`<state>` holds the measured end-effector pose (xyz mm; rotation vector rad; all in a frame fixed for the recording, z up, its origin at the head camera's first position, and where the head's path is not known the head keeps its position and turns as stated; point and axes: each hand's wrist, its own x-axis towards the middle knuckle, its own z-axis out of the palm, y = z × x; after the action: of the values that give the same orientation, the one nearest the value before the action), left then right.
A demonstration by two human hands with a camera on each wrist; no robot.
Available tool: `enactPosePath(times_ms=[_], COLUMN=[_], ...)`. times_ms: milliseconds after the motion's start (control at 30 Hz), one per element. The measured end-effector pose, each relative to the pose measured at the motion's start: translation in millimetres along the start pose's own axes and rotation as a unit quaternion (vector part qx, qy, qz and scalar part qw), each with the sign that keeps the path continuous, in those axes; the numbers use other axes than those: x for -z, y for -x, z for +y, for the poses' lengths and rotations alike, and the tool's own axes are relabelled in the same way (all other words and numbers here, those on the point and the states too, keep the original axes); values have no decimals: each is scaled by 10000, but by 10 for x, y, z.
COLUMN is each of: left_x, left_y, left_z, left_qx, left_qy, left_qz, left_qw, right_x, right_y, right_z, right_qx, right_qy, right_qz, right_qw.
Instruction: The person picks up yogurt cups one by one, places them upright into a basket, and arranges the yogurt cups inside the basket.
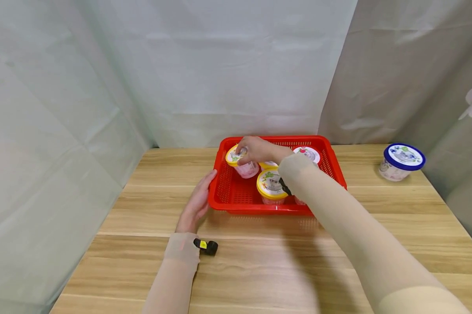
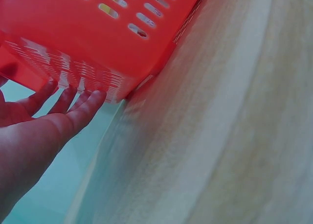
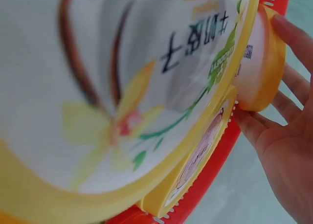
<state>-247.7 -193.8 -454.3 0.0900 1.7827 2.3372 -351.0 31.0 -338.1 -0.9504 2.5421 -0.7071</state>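
My right hand point(image 1: 257, 150) holds a yellow-lidded plastic tub point(image 1: 246, 171) by its lid, at the back left corner of the red basket point(image 1: 259, 209). The tub tilts there, its pale pink side showing. In the right wrist view, the fingers point(image 3: 288, 79) reach around the lid's edge. Straight fingers of my left hand point(image 1: 198, 198) touch the basket's left side, as the left wrist view also shows. Near my right wrist sits another yellow-lidded tub point(image 1: 270, 183), with one more yellow-lidded tub point(image 1: 268, 165) behind it, partly hidden.
A white-lidded tub point(image 1: 307, 153) stands in the basket's back right, partly behind my right forearm, which hides the basket's front right. A blue-lidded tub point(image 1: 402, 162) stands on the wooden table point(image 1: 251, 270) near its right edge. Pale curtains point(image 1: 236, 78) hang behind and at both sides.
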Motion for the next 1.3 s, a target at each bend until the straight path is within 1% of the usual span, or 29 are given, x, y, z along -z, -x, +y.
enactPosePath(times_ms=[133,200,300,367,533,667,833,1067,1300], left_x=[0,2,1,-2,-21,-27,-17,5,-2], left_y=[1,0,6,8,-1,-1,-1,-12,-38], left_z=[5,8,11,15,14,10,9,0,-5], left_qx=[27,34,57,82,115,135,170,175,187], left_qy=[15,-16,-13,1,49,66,46,-1,-20], left_qz=[-18,-34,-56,-49,-51,-48,17,40,-8], left_qw=[10000,10000,10000,10000,9999,9999,9998,9998,9998], right_x=[7,21,41,40,13,12,30,56,54], right_y=[0,11,23,21,25,43,57,65,91], right_z=[16,13,4,8,40,45,60,107,108], right_qx=[-102,-165,-161,-143,-205,-207,-210,-233,-292], right_qy=[-71,43,265,310,124,146,202,454,359], right_qz=[-56,-78,-73,-84,-100,-100,-184,-355,-165], right_qw=[9999,9998,9995,9994,9997,9996,9994,9981,9988])
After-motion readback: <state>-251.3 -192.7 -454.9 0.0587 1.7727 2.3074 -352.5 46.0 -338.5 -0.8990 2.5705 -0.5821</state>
